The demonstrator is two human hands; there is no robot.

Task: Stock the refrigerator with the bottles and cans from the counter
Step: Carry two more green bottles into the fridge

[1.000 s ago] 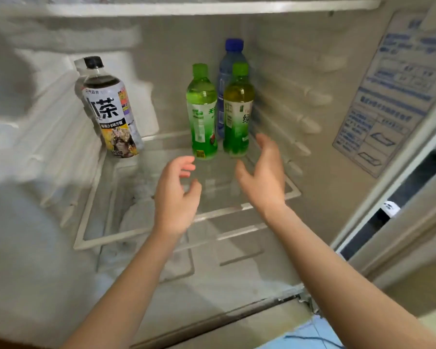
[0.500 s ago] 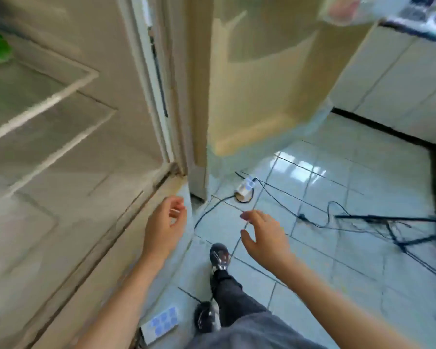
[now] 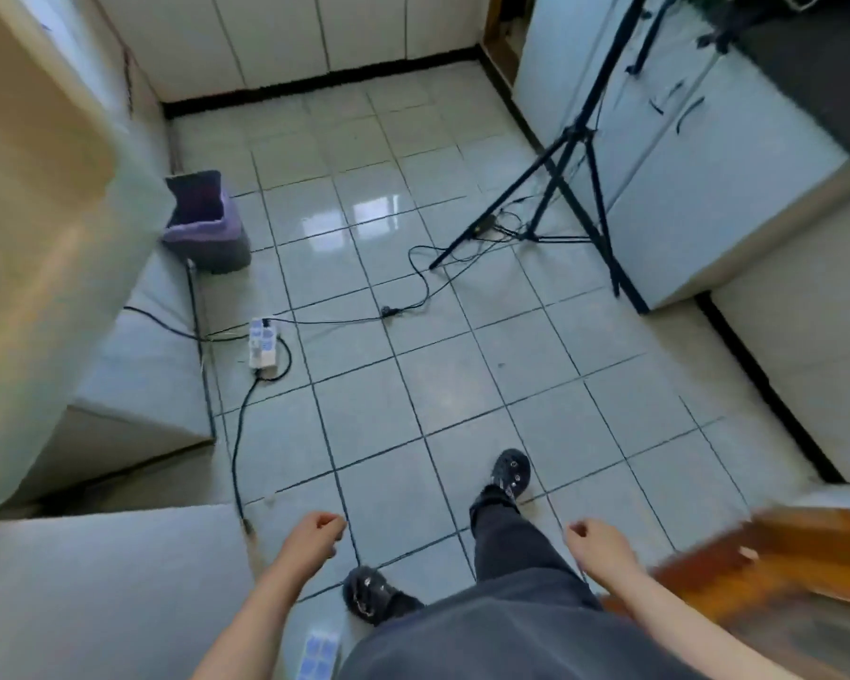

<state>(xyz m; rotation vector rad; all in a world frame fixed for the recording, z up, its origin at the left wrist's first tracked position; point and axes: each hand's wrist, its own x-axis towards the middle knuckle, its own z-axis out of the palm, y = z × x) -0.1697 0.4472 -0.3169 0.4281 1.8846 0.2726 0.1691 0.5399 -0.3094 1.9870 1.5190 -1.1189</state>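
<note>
Left hand (image 3: 312, 534) and right hand (image 3: 597, 539) loosely curled, holding nothing, above pale tiled floor (image 3: 413, 385); no bottle near the fingers.

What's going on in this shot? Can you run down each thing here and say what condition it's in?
Left hand: empty, fingers loosely curled.
Right hand: empty, fingers loosely curled.
Refrigerator door: swung open, at the left edge.
Trash bin: upright, lined with a purple bag, uncovered.
Power strip: flat on the floor, cables plugged in.
Tripod: standing, legs spread.
Front shoe: planted on the tiles, mid-step.
Bottles and cans: none in view.
</note>
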